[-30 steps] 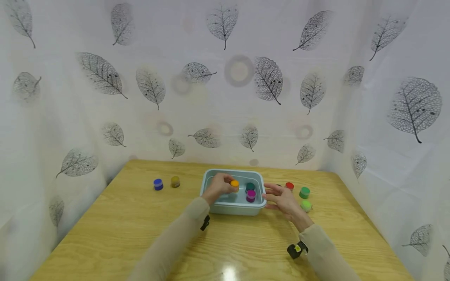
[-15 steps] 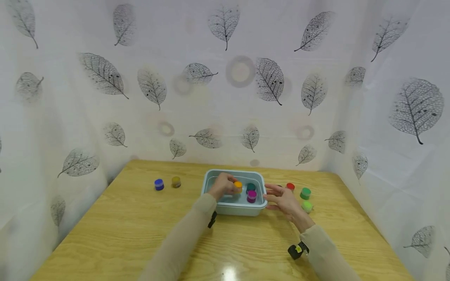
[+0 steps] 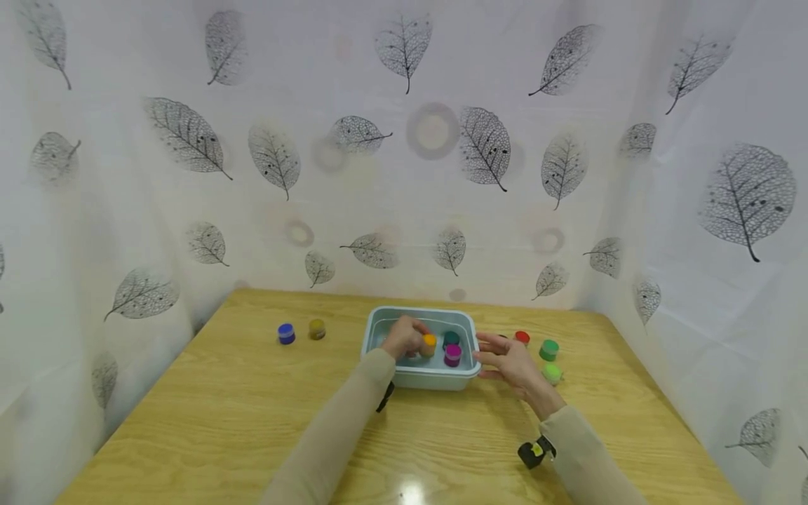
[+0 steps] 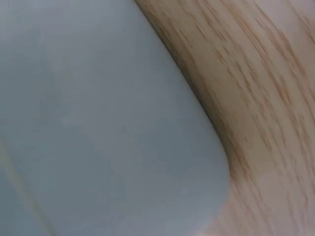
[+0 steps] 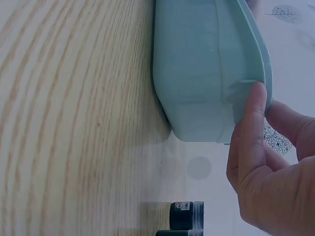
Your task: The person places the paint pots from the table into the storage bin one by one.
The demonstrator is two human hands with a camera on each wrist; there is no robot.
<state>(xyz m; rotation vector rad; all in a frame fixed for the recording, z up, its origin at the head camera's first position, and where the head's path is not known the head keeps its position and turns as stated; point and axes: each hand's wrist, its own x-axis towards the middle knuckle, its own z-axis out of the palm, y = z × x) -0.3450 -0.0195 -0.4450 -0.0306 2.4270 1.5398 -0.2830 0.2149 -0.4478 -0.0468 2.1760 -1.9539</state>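
Note:
A pale blue-green plastic basin (image 3: 429, 381) stands on the wooden table. Inside it, my left hand (image 3: 404, 338) pinches an orange-lidded paint jar (image 3: 428, 348) low near the basin floor; part of the jar is behind the fingers. Beside that jar are a dark teal jar (image 3: 451, 339) and a purple jar (image 3: 452, 356). At the basin's right end, my right hand (image 3: 513, 365) holds the rim, with thumb and fingers on either side of it in the right wrist view. The left wrist view shows just the basin's outer wall (image 4: 108, 118) and wood, no hand.
To the left lie a blue jar (image 3: 286, 334) and a yellow-brown jar (image 3: 317, 330). Right of the basin are a red-lidded jar (image 3: 521, 337), a green jar (image 3: 549, 350) and a light green jar (image 3: 552, 374); a dark one is mostly hidden behind the right hand. A leaf-patterned curtain (image 3: 404, 203) surrounds the table.
My left hand has moved slightly right and down inside the basin, lowering the orange-lidded jar toward the floor beside the other two. The right hand has stayed at the rim.

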